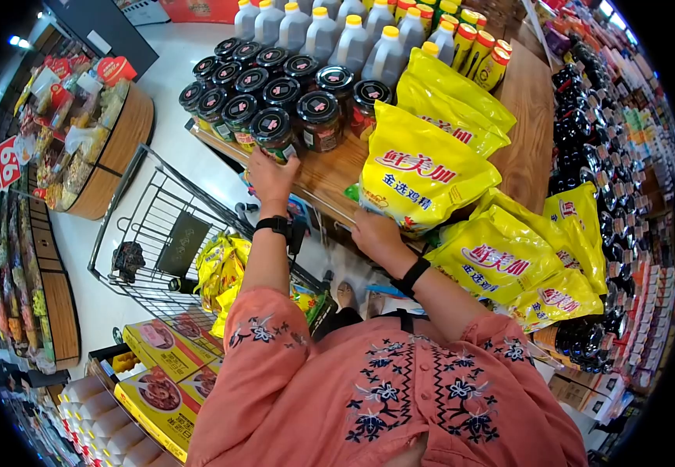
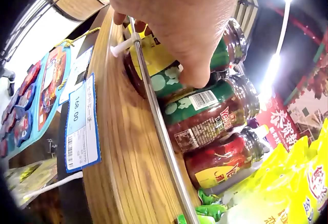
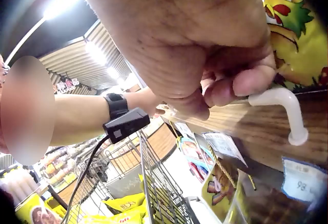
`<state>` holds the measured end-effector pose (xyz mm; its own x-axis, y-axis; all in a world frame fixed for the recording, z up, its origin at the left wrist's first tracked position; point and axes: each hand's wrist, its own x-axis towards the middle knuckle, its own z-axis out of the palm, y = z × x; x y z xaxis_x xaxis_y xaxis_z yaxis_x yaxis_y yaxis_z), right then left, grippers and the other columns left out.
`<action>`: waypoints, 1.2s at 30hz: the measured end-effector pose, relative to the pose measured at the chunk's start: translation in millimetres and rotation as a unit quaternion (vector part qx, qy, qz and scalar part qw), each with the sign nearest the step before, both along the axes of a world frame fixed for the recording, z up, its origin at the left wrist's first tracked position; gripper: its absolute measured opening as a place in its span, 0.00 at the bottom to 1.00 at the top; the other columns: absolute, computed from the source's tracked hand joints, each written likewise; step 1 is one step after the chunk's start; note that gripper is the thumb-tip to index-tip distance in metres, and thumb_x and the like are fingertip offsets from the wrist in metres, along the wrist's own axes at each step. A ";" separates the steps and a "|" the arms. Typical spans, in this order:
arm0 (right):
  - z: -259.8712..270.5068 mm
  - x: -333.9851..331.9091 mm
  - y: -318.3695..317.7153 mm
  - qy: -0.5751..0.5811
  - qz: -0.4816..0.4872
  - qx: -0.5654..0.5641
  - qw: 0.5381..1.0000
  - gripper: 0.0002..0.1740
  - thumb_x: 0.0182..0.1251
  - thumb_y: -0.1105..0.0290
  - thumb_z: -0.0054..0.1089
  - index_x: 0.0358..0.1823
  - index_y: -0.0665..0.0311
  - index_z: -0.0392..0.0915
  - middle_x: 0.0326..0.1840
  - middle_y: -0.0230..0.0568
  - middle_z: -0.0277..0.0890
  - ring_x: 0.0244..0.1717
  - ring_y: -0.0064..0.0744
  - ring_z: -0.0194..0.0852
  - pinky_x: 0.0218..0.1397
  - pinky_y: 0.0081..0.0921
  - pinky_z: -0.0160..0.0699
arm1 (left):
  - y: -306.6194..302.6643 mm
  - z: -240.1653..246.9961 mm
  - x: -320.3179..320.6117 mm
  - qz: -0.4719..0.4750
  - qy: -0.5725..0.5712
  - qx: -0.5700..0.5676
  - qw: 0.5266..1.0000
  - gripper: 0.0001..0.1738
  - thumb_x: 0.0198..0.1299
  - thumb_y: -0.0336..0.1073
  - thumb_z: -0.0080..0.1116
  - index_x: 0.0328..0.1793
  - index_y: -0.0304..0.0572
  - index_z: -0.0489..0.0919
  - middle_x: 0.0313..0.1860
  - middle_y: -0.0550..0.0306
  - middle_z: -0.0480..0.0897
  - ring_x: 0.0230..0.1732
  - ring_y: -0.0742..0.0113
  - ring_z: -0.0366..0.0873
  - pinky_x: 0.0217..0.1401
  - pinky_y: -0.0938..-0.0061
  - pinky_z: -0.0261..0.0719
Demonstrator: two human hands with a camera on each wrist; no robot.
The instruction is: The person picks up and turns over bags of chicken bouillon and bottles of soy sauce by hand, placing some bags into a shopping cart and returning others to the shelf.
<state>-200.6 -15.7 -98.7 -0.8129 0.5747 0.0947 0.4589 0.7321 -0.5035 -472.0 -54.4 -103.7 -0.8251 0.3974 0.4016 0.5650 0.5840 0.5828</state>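
Coral embroidered shirt lies nearest the head camera. My left hand clamps round the front corner jar, on the wooden table. Left wrist view adds green labels, a price tag and the metal rail. My right hand curls on that rail, beside a yellow bag. Room: wire cart, pale floor; right wrist view shows ceiling lights.

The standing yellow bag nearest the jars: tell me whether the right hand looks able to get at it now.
Probably yes: the right hand is beside the yellow bag, with nothing seen standing between them. Its fingers curl at the rail, though, so they would likely have to let go first.
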 end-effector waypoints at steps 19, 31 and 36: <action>10.2 1.7 -2.5 -0.003 0.001 0.014 1.000 0.11 0.64 0.65 0.60 0.39 0.65 0.76 0.29 0.55 0.82 0.33 0.59 0.83 0.37 0.54 0.80 | -3.6 -0.1 -2.9 -0.020 0.016 0.066 0.998 0.47 0.45 0.49 0.76 0.65 0.24 0.68 0.54 0.33 0.78 0.56 0.37 0.77 0.59 0.53 0.77; 16.8 -0.5 -2.9 -0.023 -0.004 0.012 1.000 0.10 0.63 0.66 0.60 0.39 0.66 0.76 0.29 0.55 0.82 0.34 0.59 0.83 0.38 0.54 0.80 | 0.9 -4.6 -10.5 0.008 0.024 0.092 0.995 0.39 0.47 0.46 0.75 0.57 0.28 0.68 0.52 0.35 0.76 0.54 0.35 0.75 0.55 0.50 0.76; 14.8 0.0 -2.4 0.010 -0.005 0.003 1.000 0.09 0.65 0.65 0.57 0.38 0.65 0.73 0.27 0.58 0.79 0.33 0.63 0.80 0.36 0.58 0.76 | 2.5 -6.0 -14.4 0.000 0.030 0.102 0.994 0.43 0.47 0.45 0.75 0.63 0.26 0.67 0.55 0.33 0.74 0.58 0.34 0.73 0.60 0.51 0.74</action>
<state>-200.6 -18.1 -83.9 -0.8052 0.5820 0.1141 0.4558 0.7304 -0.5087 -486.3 -51.8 -109.7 -0.7975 0.3030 0.5217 0.6020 0.4565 0.6551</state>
